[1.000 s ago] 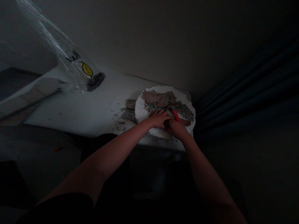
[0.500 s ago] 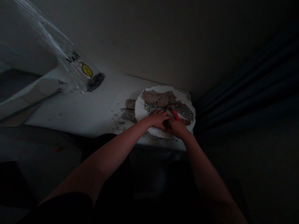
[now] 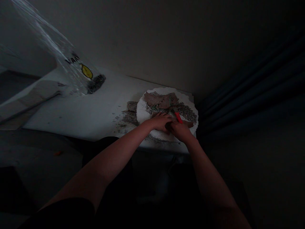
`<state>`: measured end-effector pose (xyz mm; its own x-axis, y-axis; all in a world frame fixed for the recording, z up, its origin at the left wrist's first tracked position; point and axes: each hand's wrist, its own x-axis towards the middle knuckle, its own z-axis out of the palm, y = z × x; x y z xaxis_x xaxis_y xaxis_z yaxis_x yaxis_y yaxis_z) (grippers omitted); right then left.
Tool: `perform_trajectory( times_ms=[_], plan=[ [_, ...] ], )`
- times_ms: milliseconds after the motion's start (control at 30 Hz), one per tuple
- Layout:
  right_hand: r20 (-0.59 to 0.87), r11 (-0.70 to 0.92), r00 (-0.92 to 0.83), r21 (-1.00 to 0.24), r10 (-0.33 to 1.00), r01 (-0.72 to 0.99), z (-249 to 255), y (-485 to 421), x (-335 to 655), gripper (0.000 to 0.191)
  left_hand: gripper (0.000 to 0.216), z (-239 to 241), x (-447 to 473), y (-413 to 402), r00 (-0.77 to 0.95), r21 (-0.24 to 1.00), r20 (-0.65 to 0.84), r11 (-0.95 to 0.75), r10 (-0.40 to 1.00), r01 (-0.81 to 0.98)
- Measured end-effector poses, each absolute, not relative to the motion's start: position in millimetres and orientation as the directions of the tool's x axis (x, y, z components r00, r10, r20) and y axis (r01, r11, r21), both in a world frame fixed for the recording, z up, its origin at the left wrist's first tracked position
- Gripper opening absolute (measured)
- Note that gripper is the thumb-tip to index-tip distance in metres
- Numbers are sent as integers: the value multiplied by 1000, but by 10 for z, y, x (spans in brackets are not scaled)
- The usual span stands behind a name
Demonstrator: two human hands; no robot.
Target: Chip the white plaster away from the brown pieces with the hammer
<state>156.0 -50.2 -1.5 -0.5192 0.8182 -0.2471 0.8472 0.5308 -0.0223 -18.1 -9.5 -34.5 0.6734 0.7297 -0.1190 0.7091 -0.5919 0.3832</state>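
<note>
My right hand (image 3: 179, 128) is closed around a red-handled tool (image 3: 178, 117), whose working end is too dark to make out. Beside it, almost touching, my left hand (image 3: 160, 122) lies with its fingers stretched out over a brown flat piece (image 3: 188, 124) that shows partly from under both hands. Both hands are above a round white board (image 3: 142, 112) with a scalloped edge. Behind them on the board rests a brown piece with a mesh-like texture (image 3: 160, 100), and grey granules (image 3: 188, 112) are heaped around it.
The board stands at the right end of a white table (image 3: 95, 111). Another brown piece (image 3: 132, 105) and dark crumbs (image 3: 130, 118) lie left of it. A clear plastic bag with a yellow print (image 3: 86, 71) hangs at the left. A dark curtain (image 3: 250, 86) borders the right side.
The whole view has shifted slightly. Both hands keep nearly the same place on the board, and the red-handled tool is at almost the same angle.
</note>
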Motion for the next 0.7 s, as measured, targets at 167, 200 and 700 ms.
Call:
perform_trajectory(
  times_ms=[167, 200, 700],
  plan=[
    [-202, 564, -565, -69, 800, 823, 1, -522, 1590, 31, 75, -353, -168, -82, 671, 387, -127, -587, 730, 711],
    [-198, 547, -550, -73, 811, 834, -3, -524, 1592, 32, 75, -345, -167, -85, 670, 387, -133, -584, 731, 714],
    [-250, 479, -467, -16, 848, 878, 6, -511, 1571, 34, 81, -329, -181, -101, 668, 395, -132, -580, 732, 713]
  ],
)
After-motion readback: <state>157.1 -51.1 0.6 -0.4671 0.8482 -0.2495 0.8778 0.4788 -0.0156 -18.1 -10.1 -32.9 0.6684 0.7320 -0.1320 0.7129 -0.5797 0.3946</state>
